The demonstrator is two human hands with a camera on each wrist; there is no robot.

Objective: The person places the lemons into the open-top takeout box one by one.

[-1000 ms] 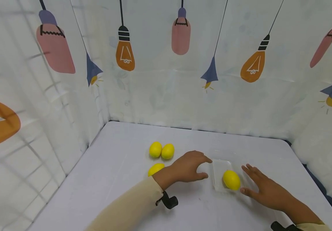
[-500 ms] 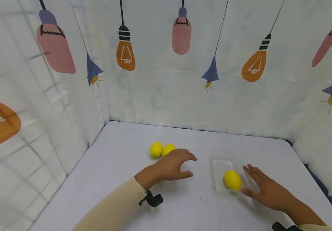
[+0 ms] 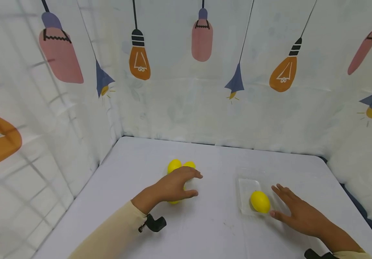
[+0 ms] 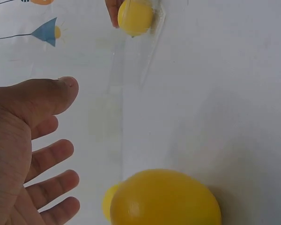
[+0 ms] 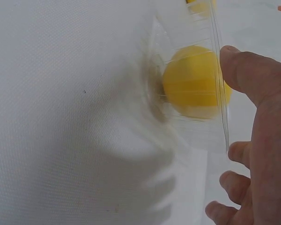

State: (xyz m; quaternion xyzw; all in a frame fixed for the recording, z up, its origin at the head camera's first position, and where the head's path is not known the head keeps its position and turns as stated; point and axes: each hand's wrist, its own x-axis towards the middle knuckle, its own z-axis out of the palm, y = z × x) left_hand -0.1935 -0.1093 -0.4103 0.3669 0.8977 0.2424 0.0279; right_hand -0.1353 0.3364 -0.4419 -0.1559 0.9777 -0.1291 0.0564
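1. Left hand [image 3: 173,185], fingers apart and empty, hovers by lemons [image 3: 174,165] nearer the worktop's [image 3: 212,233] left edge; the step seems a pickup.
2. Right hand [image 3: 297,214], fingers spread, is beside the clear box [image 3: 245,185] nearer the right edge, one lemon [image 3: 260,202] inside.
3. Next likely needs left fingers curled round fruit.

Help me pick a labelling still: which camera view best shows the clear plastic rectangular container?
The head view: it shows the clear plastic rectangular container most fully, from above. The right wrist view shows its walls close up but cropped; the left wrist view, only part, at the top edge.
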